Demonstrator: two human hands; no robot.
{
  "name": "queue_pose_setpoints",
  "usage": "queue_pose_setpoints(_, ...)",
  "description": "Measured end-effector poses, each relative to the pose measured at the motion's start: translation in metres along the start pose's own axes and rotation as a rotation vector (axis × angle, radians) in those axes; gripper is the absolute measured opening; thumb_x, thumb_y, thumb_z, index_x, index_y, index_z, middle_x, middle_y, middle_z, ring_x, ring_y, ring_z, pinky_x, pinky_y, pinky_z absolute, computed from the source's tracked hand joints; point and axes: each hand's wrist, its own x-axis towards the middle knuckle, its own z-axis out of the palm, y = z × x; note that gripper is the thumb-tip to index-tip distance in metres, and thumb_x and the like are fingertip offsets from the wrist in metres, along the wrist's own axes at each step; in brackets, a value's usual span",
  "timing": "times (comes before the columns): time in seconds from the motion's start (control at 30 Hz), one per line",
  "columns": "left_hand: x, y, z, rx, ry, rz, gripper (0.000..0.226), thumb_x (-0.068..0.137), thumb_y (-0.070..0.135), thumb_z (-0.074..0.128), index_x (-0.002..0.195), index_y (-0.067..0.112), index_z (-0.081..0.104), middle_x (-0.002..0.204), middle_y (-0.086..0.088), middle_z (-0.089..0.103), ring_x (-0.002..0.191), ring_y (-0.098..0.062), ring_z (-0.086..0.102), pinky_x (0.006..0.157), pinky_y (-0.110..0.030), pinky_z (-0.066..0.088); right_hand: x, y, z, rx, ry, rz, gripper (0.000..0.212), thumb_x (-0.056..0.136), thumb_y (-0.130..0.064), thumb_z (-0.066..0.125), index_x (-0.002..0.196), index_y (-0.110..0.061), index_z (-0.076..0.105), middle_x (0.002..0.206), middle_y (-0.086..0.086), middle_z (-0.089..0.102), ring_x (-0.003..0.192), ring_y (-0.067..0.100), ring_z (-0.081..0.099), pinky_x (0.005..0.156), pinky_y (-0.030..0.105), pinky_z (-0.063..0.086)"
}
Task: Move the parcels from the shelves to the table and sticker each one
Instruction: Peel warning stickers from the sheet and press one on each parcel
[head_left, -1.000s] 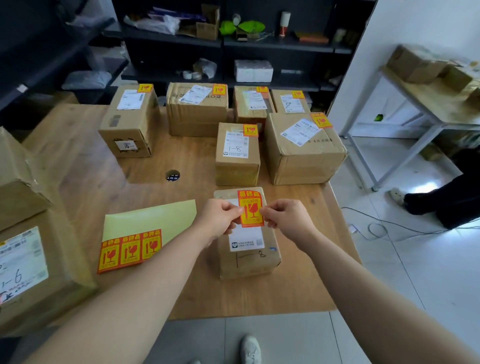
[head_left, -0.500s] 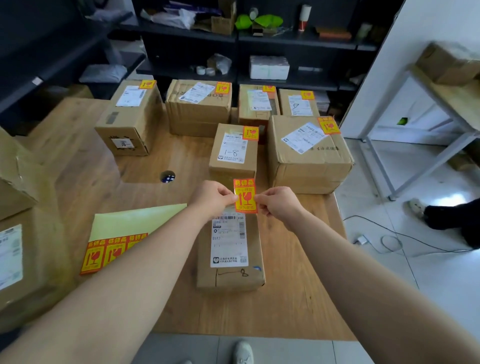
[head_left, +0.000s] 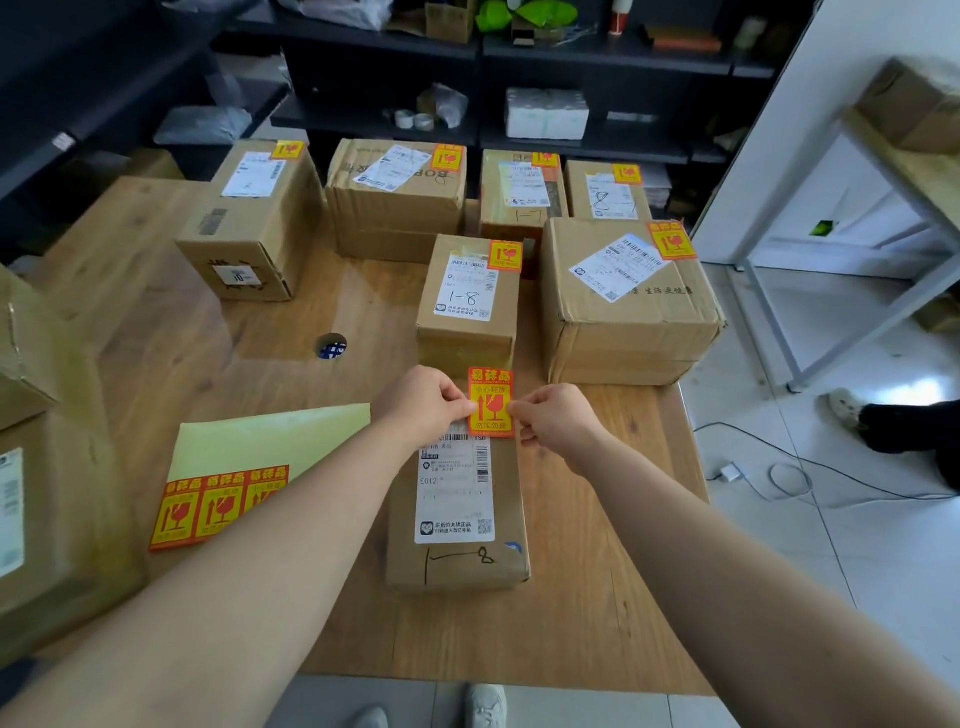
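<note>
Right under you, the parcel (head_left: 457, 519) lies lengthways on the table (head_left: 597, 597), label up. Both hands are working its far end. Your left hand (head_left: 423, 402) pinches the sticker (head_left: 491, 402) by its left edge and your right hand (head_left: 558, 421) pinches the right edge, fingers curled tight.

A second ago that sticker hid the top of the label. Now it's out at the parcel's 1 o'clock corner, and most of the label shows. I can't tell whether it's touching cardboard yet. My read is that the spot is chosen and only the press-down is left.

At your 9 o'clock, the sticker sheet (head_left: 223, 499) shows three more. Further out, from 11 to 1 o'clock, six stickered parcels (head_left: 467, 301) stand done. Beyond them are the shelves (head_left: 571, 140).
</note>
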Motion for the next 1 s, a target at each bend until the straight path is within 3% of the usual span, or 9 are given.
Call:
queue_pose_setpoints(0.17, 0.0011, -0.0003, -0.0013, 0.014, -0.030, 0.006, 0.021, 0.086, 0.045, 0.067, 0.081, 0.025, 0.069, 0.083, 0.010, 0.066, 0.076, -0.011, 0.062, 0.062, -0.029, 0.048, -0.0024, -0.0036, -0.0007, 0.001, -0.024, 0.023, 0.017, 0.093, -0.020, 0.063, 0.088, -0.005, 0.068, 0.074, 0.002, 0.064, 0.062, 0.010, 0.060, 0.045, 0.016, 0.043)
queue_pose_setpoints(0.37, 0.0020, -0.0010, -0.0005, 0.055, -0.028, 0.035, 0.021, 0.084, 0.046, 0.068, 0.080, 0.025, 0.069, 0.080, 0.012, 0.064, 0.073, -0.010, 0.061, 0.063, -0.029, 0.050, -0.0038, -0.0030, -0.0009, 0.002, -0.029, 0.025, 0.016, 0.094, -0.018, 0.062, 0.089, -0.003, 0.067, 0.072, 0.002, 0.064, 0.059, 0.009, 0.060, 0.041, 0.013, 0.042)
queue_pose_setpoints(0.5, 0.0029, -0.0011, 0.0002, 0.066, -0.040, 0.044, 0.023, 0.084, 0.047, 0.068, 0.078, 0.025, 0.069, 0.080, 0.011, 0.065, 0.073, -0.010, 0.061, 0.061, -0.028, 0.049, -0.0029, -0.0017, -0.0013, -0.015, -0.027, 0.019, 0.017, 0.093, -0.017, 0.063, 0.083, -0.005, 0.066, 0.071, 0.003, 0.064, 0.059, 0.010, 0.061, 0.045, 0.017, 0.045)
queue_pose_setpoints(0.67, 0.0027, 0.0009, -0.0007, 0.048, -0.058, 0.052, 0.024, 0.084, 0.043, 0.069, 0.077, 0.020, 0.071, 0.081, 0.008, 0.066, 0.070, -0.009, 0.058, 0.056, -0.026, 0.041, -0.0024, -0.0001, -0.0007, 0.001, -0.029, 0.010, 0.020, 0.092, -0.013, 0.064, 0.091, 0.006, 0.067, 0.069, 0.005, 0.063, 0.056, 0.012, 0.059, 0.049, 0.021, 0.049)
queue_pose_setpoints(0.87, 0.0037, 0.0000, 0.0003, 0.063, -0.053, 0.048, 0.025, 0.084, 0.044, 0.069, 0.074, 0.022, 0.070, 0.080, 0.008, 0.067, 0.072, -0.012, 0.062, 0.059, -0.028, 0.047, -0.0025, 0.0006, -0.0004, -0.034, -0.005, 0.001, 0.024, 0.091, -0.015, 0.065, 0.094, 0.009, 0.066, 0.073, 0.007, 0.064, 0.058, 0.013, 0.060, 0.046, 0.019, 0.048)
queue_pose_setpoints(1.0, 0.0022, 0.0011, 0.0012, 0.079, -0.037, 0.038, 0.025, 0.084, 0.045, 0.068, 0.075, 0.022, 0.069, 0.078, 0.010, 0.066, 0.070, -0.011, 0.061, 0.057, -0.027, 0.046, -0.0002, 0.0024, 0.0013, -0.079, 0.020, -0.023, 0.026, 0.091, -0.020, 0.066, 0.088, 0.005, 0.068, 0.073, 0.009, 0.069, 0.060, 0.016, 0.064, 0.064, 0.032, 0.059)
